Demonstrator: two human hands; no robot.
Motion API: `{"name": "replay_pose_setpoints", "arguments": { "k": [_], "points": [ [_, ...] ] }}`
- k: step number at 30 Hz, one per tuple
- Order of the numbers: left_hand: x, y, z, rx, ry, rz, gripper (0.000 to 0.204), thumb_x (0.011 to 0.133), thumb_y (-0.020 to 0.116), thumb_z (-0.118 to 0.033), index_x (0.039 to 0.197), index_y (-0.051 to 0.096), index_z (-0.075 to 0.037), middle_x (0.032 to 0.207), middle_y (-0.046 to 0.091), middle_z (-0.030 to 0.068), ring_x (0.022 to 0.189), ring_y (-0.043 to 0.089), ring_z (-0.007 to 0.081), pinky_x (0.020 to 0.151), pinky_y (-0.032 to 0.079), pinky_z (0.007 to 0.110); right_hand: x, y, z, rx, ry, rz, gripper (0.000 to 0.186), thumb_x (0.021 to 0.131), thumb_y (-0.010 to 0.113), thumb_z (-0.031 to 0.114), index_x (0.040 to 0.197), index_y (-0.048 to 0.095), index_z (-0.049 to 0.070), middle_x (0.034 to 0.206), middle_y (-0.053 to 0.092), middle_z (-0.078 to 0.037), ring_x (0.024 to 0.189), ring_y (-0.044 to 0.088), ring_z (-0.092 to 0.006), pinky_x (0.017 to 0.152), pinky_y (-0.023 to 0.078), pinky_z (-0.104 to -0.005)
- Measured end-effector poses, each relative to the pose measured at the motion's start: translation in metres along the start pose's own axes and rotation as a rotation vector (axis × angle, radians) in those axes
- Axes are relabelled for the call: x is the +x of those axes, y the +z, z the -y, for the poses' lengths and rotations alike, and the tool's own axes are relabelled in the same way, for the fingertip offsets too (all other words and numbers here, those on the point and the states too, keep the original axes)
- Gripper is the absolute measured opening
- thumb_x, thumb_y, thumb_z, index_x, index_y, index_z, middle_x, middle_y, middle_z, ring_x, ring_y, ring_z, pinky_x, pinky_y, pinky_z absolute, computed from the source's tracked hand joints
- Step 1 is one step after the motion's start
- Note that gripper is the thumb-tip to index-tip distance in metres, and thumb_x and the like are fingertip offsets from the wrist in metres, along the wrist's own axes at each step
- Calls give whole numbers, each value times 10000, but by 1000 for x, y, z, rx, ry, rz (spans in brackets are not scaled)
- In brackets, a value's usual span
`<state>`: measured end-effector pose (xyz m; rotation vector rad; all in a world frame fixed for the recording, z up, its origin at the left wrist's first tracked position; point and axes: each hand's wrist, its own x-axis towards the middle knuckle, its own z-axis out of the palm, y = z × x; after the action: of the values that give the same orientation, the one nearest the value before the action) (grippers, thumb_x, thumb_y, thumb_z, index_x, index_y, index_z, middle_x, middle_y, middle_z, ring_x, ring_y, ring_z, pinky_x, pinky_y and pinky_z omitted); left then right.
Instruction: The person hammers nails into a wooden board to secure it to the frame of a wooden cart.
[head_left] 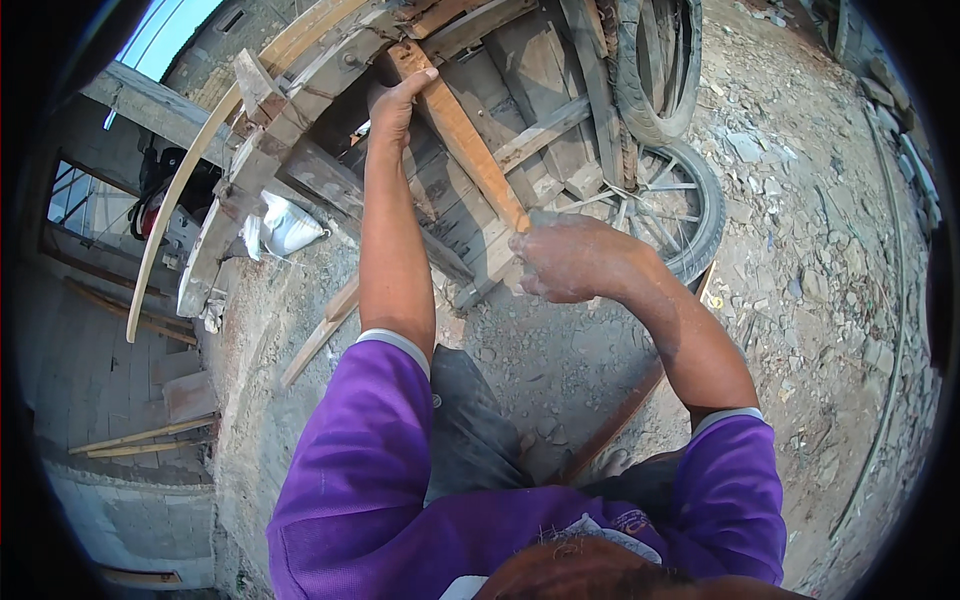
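Note:
A long, narrow orange-brown wooden board (pixel 460 135) slants from the top centre down to the right, over an old wooden frame. My left hand (pixel 393 108) grips its far part from the left side, thumb laid across the top face. At the board's near end my right hand (pixel 575 258) is closed, its fingers curled at the tip. The back of this hand looks dusty, and it hides part of what the fingers hold. Under the board, the weathered cart-like frame (pixel 545 132) shows grey planks and crossbars.
A spoked wheel (pixel 690 215) lies beside the frame, with a worn tyre (pixel 640 110) above it. A curved wooden strip (pixel 180 190) arcs down at left. A white sack (pixel 292 228) sits below the frame. Loose rubble (pixel 800 260) covers the ground at right.

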<state>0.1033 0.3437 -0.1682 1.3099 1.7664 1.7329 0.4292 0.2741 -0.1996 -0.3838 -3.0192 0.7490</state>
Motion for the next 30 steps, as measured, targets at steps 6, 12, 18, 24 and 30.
{"name": "replay_pose_setpoints", "arguments": {
  "k": [6,12,18,24,30],
  "points": [
    [-8,4,-2,-80,-71,18,462,716,868,-321,1020,762,10,1037,723,78,988,632,182,953,421,297,-19,-22,-15,80,69,-170,378,909,684,308,1084,661,-26,981,705,-241,968,688,-395,859,525,-495],
    [5,-3,-3,-116,-219,94,442,737,854,-282,1033,753,30,1065,724,89,1023,632,176,987,416,294,-83,-89,-9,444,272,-281,373,921,692,287,1119,617,-20,927,698,-232,836,695,-391,759,528,-469],
    [1,-11,-29,68,-456,63,455,738,849,-329,1021,758,15,1033,728,87,1016,627,163,969,425,284,-191,-36,-3,513,923,-303,302,938,692,225,1101,608,-16,816,698,-209,743,700,-347,680,530,-425],
    [-105,19,-71,-67,-652,-92,1293,749,892,-297,1579,-40,41,1546,358,262,1387,431,341,1136,352,368,-293,27,133,564,1244,-258,388,893,728,269,1095,635,-49,1040,693,-279,982,686,-415,854,537,-476],
    [-278,-90,-265,408,-755,859,1166,771,839,-330,1586,87,28,1533,395,288,1422,415,389,1167,334,417,-219,-89,230,641,1066,-484,375,903,715,251,1119,640,-46,1075,684,-250,1021,667,-389,914,520,-445]
  ]
}}
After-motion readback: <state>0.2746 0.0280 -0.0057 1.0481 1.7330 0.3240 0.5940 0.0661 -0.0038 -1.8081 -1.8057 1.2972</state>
